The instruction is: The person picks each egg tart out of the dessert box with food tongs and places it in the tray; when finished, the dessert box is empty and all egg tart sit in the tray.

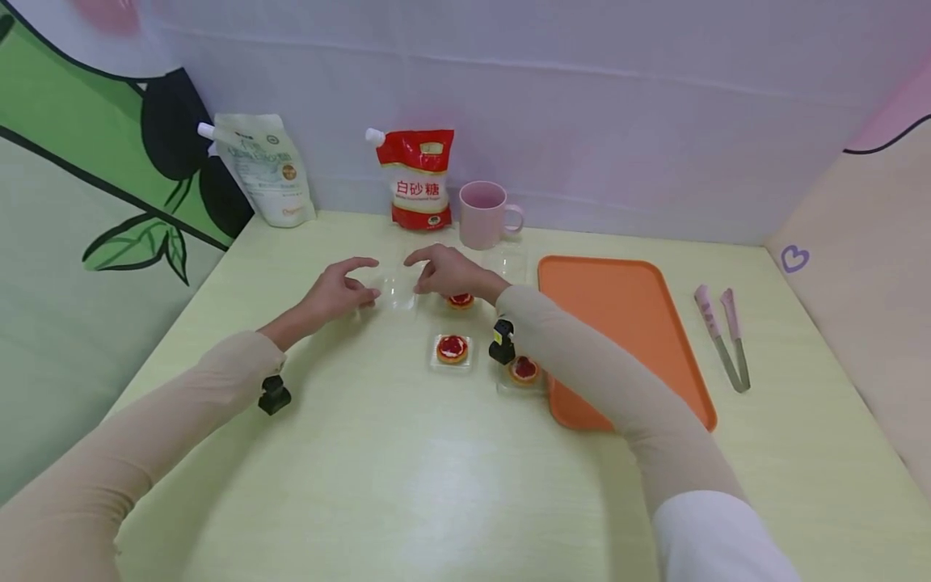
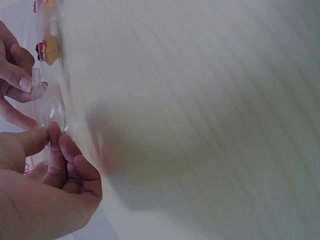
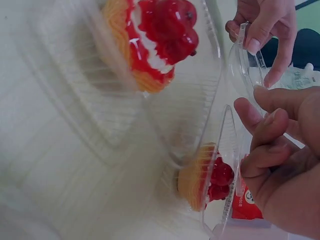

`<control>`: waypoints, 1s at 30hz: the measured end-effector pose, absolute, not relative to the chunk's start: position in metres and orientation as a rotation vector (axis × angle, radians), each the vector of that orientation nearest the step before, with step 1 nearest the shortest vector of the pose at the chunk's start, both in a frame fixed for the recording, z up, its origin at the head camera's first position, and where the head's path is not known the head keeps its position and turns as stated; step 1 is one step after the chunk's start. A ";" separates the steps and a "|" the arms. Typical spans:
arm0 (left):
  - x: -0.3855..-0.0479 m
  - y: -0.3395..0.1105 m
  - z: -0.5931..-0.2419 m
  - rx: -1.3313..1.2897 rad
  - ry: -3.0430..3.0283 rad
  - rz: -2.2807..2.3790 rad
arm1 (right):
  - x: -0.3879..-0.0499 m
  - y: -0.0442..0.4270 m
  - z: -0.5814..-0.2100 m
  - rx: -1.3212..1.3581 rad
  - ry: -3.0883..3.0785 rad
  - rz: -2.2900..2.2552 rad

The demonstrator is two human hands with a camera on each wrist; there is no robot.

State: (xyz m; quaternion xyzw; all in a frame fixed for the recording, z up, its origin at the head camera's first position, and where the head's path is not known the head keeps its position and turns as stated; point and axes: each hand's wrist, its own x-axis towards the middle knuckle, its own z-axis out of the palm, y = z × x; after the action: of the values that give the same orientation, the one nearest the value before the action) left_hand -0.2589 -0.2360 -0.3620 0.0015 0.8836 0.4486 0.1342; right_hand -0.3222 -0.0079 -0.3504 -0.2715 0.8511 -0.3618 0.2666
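Observation:
Between the two hands a clear plastic box (image 1: 398,289) is held up off the table; its round bulge shows in the left wrist view. My left hand (image 1: 338,293) pinches one edge of this box between thumb and fingers. On the opposite side my right hand (image 1: 454,273) grips its edge with thumb and fingertips. A small fruit-topped tart (image 1: 460,301) lies just below the right hand, partly covered by it. Nearer to me, another tart (image 1: 452,349) sits in a clear box. A third tart (image 1: 524,370) in a clear box is beside the right forearm.
An orange tray (image 1: 618,323) lies to the right, partly under the right forearm. Tongs (image 1: 723,339) rest beyond it. Along the back stand a pink mug (image 1: 482,214), a red-and-white sugar pouch (image 1: 418,182) and a pale pouch (image 1: 265,170). Another clear container (image 1: 511,263) lies before the mug.

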 end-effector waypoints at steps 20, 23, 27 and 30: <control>-0.264 -0.240 -0.373 -0.007 2.511 1.238 | -0.322 -0.017 -0.351 -0.744 2.381 -0.810; -0.264 -0.239 -0.373 -0.005 2.517 1.227 | -0.323 -0.018 -0.353 -0.766 2.402 -0.777; -0.266 -0.239 -0.375 -0.010 2.523 1.204 | -0.322 -0.019 -0.353 -0.781 2.428 -0.732; -0.267 -0.239 -0.377 -0.007 2.528 1.189 | -0.321 -0.020 -0.352 -0.790 2.446 -0.719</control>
State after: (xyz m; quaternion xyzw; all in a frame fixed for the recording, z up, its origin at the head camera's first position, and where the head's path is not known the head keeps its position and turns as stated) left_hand -0.2672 -0.2392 -0.3766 -0.0023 0.8913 0.4191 0.1729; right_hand -0.3214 -0.0199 -0.3524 -0.2877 0.8910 -0.2618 0.2342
